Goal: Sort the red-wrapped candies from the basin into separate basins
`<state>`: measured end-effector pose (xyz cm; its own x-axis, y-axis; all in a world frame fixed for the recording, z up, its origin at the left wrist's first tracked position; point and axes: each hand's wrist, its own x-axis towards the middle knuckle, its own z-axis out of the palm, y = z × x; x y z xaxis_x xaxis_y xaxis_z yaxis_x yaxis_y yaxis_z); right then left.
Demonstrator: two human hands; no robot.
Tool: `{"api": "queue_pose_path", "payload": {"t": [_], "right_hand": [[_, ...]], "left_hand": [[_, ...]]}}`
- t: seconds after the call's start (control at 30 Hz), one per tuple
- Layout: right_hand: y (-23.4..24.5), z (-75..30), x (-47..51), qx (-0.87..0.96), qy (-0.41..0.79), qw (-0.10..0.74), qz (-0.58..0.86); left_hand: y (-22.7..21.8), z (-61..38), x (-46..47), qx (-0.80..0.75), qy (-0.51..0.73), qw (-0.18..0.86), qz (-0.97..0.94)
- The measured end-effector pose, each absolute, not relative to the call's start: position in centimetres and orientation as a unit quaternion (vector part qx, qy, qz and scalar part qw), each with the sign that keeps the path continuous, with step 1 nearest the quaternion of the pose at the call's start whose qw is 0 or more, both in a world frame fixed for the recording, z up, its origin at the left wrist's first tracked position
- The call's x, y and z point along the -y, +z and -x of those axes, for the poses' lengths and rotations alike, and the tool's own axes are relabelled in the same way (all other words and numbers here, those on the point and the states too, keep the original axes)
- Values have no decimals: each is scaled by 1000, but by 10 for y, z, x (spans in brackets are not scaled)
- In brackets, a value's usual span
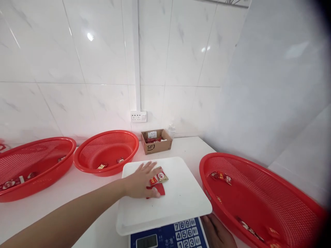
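The left hand (139,182) reaches palm-down over the white pan (184,189) of the scale (168,237), and from here I see its fingers loosely spread, the thumb well apart from them. A gold-and-red packet (162,175) and a small red packet (153,181) lie by the fingers, and a flat red piece (159,188) sits under the thumb; whether the hand grips any of them, I can't tell. They all lie on the pan's left half, and white surface stretches from them to its right edge. The right hand (218,232) is low beside the keypad, fingers partly hidden, so their hold is unclear. The right-hand red basket (240,196) crowds the pan's right corner; the middle red basket (111,151) stands near its far left corner.
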<state>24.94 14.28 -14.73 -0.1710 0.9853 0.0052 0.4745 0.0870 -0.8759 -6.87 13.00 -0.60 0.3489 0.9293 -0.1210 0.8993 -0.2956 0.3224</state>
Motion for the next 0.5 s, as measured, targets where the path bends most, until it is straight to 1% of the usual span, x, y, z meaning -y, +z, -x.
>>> {"api": "queue_pose_path", "payload": {"t": [0.03, 0.1, 0.17, 0.27, 0.37, 0.43, 0.5], "right_hand": [[-147, -250, -144, 657, 395, 328, 553], [-146, -250, -145, 654, 389, 327, 560], [-148, -251, -146, 658, 389, 324, 557], [-153, -253, -146, 660, 396, 317, 554], [-156, -255, -148, 657, 398, 316, 557], [-157, -256, -148, 655, 394, 324, 558], [-156, -255, -148, 653, 388, 335, 557]], "left_hand": [[-9, 58, -130, -548, 27, 184, -816], [-15, 43, -131, -532, 20, 181, -827], [-20, 34, -134, -534, 44, 146, -831], [-24, 25, -139, -538, 83, 59, -837], [-23, 20, -143, -536, 63, -17, -842], [-22, 18, -144, -539, 35, -34, -841], [-22, 17, -145, -545, 18, -31, -838]]}}
